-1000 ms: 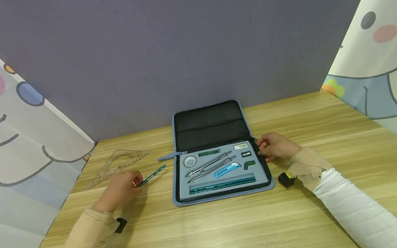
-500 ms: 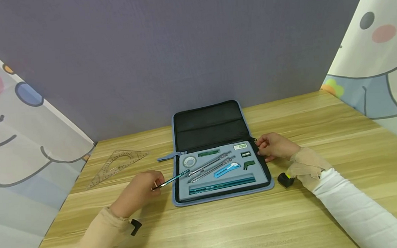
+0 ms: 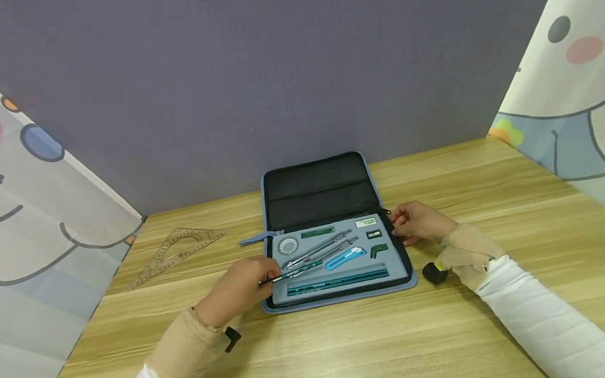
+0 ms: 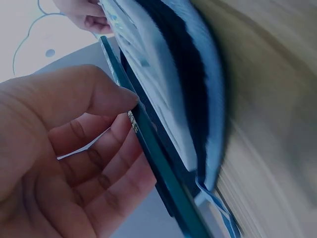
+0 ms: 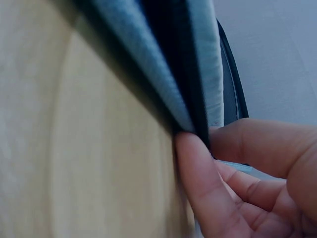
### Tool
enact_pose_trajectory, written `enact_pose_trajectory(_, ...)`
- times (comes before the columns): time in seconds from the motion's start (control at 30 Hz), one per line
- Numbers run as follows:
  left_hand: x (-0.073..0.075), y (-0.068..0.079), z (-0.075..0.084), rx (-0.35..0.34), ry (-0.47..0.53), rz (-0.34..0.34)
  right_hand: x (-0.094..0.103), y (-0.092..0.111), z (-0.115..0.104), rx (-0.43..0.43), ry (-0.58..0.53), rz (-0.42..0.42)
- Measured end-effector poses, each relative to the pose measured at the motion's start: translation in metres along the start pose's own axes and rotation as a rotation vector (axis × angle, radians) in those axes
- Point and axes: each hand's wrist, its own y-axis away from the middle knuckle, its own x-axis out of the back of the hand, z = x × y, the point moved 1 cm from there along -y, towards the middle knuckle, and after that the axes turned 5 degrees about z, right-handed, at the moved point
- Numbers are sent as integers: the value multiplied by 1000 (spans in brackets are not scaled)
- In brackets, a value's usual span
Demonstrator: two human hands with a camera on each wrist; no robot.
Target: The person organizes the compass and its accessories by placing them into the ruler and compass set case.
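My left hand point(image 3: 243, 286) pinches a dark green pencil point(image 3: 301, 269) between thumb and fingers, holding it slanted over the left part of an open zip case point(image 3: 339, 302). In the left wrist view, the thumb presses on the pencil's point(image 4: 153, 144) side. My right hand point(image 3: 421, 224) grips the case's right edge near the hinge; the right wrist view shows thumb and finger pinching its dark border point(image 5: 190, 74). In the grey tray point(image 3: 399, 272) lie metal compasses point(image 3: 318, 251), a blue utility knife point(image 3: 346, 258) and green pencils point(image 3: 338, 281) in a long slot.
A clear set square point(image 3: 177, 252) lies on the table at left. The case's black lid point(image 3: 318, 188) leans back near the grey wall point(image 3: 296, 69). An eraser point(image 3: 366, 223), a sharpener point(image 3: 374, 234) and a white round piece point(image 3: 288, 246) sit in the tray. A blue strap point(image 3: 254, 238) sticks out left.
My left hand has carried the pencil rightward from the table beside the case to over the tray. The right hand stays on the case's edge.
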Motion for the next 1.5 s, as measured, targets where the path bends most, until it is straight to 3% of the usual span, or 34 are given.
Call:
enact_pose_trajectory(0.33, -10, -16, 19, -58, 5, -40, -1, -2, -3, -4, 5, 0)
enact_pose_trajectory(0.73, -26, -33, 34, -160, -15, -2, 1, -2, -3, 13, 1, -6)
enact_pose_trajectory(1.17, -35, -48, 47, -171, 34, 3, 1, -1, -3, 8, -5, -3)
enact_pose_trajectory(1.5, -39, -57, 57, -180, -19, -8, 1, 0, -3, 11, -10, -13)
